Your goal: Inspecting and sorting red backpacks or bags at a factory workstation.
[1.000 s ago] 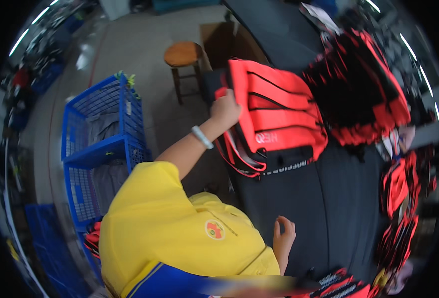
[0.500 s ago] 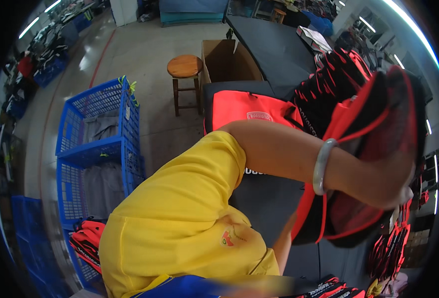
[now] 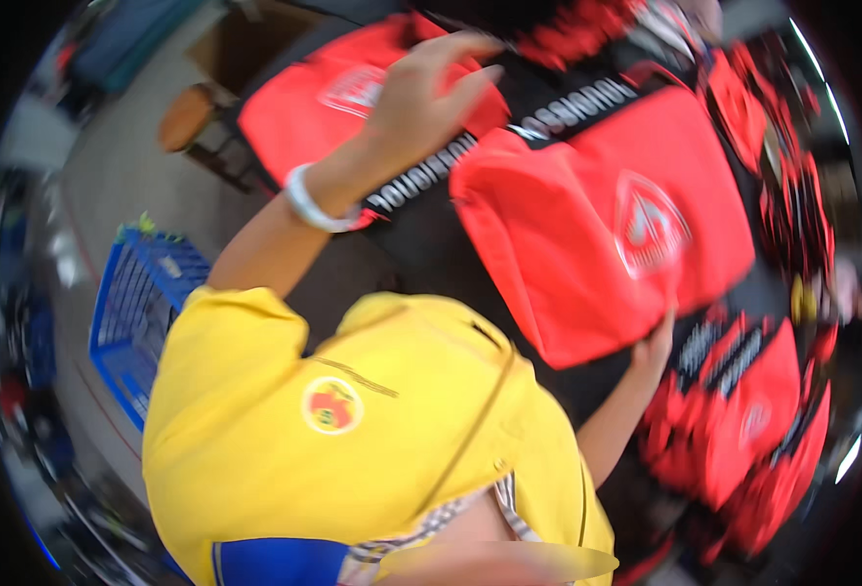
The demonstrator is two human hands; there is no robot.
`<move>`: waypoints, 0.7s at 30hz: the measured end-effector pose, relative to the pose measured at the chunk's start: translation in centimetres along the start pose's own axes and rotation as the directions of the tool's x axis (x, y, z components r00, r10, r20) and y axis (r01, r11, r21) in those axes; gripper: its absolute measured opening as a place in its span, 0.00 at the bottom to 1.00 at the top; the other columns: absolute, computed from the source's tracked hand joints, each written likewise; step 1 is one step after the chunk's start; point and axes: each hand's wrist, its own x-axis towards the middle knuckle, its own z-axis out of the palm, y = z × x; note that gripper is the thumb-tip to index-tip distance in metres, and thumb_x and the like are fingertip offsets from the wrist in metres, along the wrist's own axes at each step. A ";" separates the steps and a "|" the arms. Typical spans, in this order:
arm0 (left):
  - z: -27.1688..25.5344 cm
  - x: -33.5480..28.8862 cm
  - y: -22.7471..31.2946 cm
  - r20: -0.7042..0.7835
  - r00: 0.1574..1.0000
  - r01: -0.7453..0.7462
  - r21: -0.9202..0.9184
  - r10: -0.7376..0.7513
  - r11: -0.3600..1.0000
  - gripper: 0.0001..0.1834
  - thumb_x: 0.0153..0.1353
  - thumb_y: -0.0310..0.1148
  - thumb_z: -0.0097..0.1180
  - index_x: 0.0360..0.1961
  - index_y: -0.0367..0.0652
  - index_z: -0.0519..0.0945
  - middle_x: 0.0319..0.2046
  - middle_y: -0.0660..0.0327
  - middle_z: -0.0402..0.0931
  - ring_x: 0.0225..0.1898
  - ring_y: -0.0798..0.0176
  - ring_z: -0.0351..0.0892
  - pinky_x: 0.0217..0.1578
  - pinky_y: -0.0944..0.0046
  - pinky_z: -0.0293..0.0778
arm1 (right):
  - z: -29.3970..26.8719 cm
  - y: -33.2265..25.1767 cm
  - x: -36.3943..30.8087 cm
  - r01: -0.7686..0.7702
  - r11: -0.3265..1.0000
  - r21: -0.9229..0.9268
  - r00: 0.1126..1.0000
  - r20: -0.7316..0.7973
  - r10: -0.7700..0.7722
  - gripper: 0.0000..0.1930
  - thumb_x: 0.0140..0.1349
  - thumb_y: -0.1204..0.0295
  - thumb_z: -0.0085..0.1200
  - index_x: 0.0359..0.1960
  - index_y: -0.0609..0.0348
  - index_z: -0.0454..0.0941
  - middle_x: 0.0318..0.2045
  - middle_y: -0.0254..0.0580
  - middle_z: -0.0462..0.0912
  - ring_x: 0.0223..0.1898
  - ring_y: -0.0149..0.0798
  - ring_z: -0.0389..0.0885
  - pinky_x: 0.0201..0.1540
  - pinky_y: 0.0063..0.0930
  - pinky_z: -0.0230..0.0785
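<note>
A coral-red fabric bag (image 3: 587,244) with a black lettered band and a pale shield-shaped emblem lies tilted in front of me. At its lower right edge my right hand (image 3: 656,342) grips the fabric, its fingers partly hidden by the bag. Up and to the left, my left hand (image 3: 426,107), with a pale bangle (image 3: 312,200) on its wrist, is raised and holds nothing. Its fingers are apart. Beneath it lies a second red bag (image 3: 289,112) of the same kind, blurred by motion.
Stacked red and black bags (image 3: 734,410) are at the right, and more bags (image 3: 782,176) stand beyond them. To the left are a blue plastic crate (image 3: 123,313) and a round wooden stool (image 3: 187,117). An open cardboard box (image 3: 246,44) is at the far left of the dark table.
My left hand has come out from the bag at the right and swung left. The bag now lies with its red emblem face showing. My view has turned toward the right.
</note>
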 end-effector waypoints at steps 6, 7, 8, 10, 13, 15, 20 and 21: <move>3.6 -19.6 -12.4 0.416 0.539 0.167 0.799 -0.732 0.577 0.44 0.59 0.47 0.59 0.73 0.57 0.50 0.71 0.42 0.43 0.71 0.35 0.42 0.61 0.27 0.50 | -12.6 5.3 3.0 -0.070 0.994 -0.084 0.981 -0.186 0.054 0.25 0.63 0.65 0.58 0.58 0.65 0.69 0.55 0.46 0.76 0.57 0.43 0.73 0.63 0.41 0.63; 3.6 -21.4 -14.2 0.446 0.605 0.075 0.793 -0.659 0.605 0.44 0.59 0.47 0.59 0.73 0.60 0.49 0.72 0.43 0.41 0.72 0.36 0.41 0.62 0.27 0.49 | -13.9 6.7 2.6 -0.025 0.988 -0.154 0.967 -0.255 -0.016 0.27 0.64 0.66 0.58 0.60 0.67 0.65 0.56 0.46 0.74 0.58 0.43 0.72 0.63 0.41 0.63; 3.4 -23.1 -15.7 0.463 0.661 -0.010 0.793 -0.591 0.610 0.45 0.59 0.46 0.59 0.73 0.63 0.49 0.72 0.44 0.40 0.73 0.37 0.39 0.62 0.27 0.49 | -13.8 7.8 1.8 -0.011 0.975 -0.222 0.959 -0.280 -0.053 0.29 0.64 0.66 0.57 0.61 0.69 0.62 0.57 0.48 0.72 0.59 0.42 0.71 0.63 0.39 0.63; 3.5 -23.6 -16.9 0.444 0.691 -0.037 0.810 -0.571 0.585 0.43 0.60 0.45 0.58 0.73 0.64 0.50 0.72 0.44 0.41 0.72 0.37 0.41 0.62 0.27 0.48 | -13.0 9.7 -0.1 0.031 0.954 -0.298 0.926 -0.351 -0.140 0.29 0.66 0.63 0.56 0.62 0.69 0.62 0.56 0.50 0.73 0.58 0.40 0.71 0.61 0.35 0.63; 5.1 -21.4 -17.0 0.417 0.660 0.021 0.821 -0.624 0.571 0.40 0.62 0.48 0.56 0.72 0.59 0.53 0.71 0.40 0.44 0.72 0.35 0.41 0.61 0.26 0.49 | -13.4 11.2 -2.3 0.023 0.825 -0.564 0.863 -0.405 -0.301 0.31 0.67 0.60 0.54 0.63 0.70 0.60 0.55 0.52 0.73 0.57 0.39 0.71 0.59 0.31 0.63; 5.8 -19.9 -15.1 0.413 0.775 0.107 0.660 -0.478 0.744 0.25 0.62 0.40 0.56 0.60 0.47 0.70 0.64 0.42 0.59 0.63 0.38 0.59 0.58 0.41 0.61 | -11.3 11.8 -4.7 0.004 0.791 -0.612 0.851 -0.414 -0.324 0.31 0.68 0.59 0.53 0.63 0.71 0.59 0.55 0.52 0.73 0.57 0.38 0.71 0.59 0.30 0.63; 9.6 -21.2 -11.1 0.659 0.202 0.826 0.284 -0.725 0.488 0.18 0.66 0.42 0.54 0.42 0.34 0.79 0.33 0.57 0.82 0.35 0.66 0.84 0.34 0.66 0.76 | -9.3 14.7 -9.2 -0.006 0.758 -0.652 0.824 -0.432 -0.365 0.31 0.69 0.57 0.51 0.63 0.71 0.59 0.57 0.54 0.71 0.58 0.40 0.69 0.61 0.30 0.60; 10.9 -22.0 -10.9 0.695 -0.020 0.906 0.317 -0.719 0.282 0.21 0.66 0.45 0.54 0.50 0.38 0.76 0.42 0.58 0.80 0.41 0.65 0.82 0.40 0.69 0.75 | -9.7 15.8 -9.5 -0.006 0.746 -0.666 0.827 -0.423 -0.371 0.31 0.69 0.57 0.50 0.63 0.71 0.59 0.58 0.55 0.70 0.59 0.41 0.69 0.62 0.31 0.59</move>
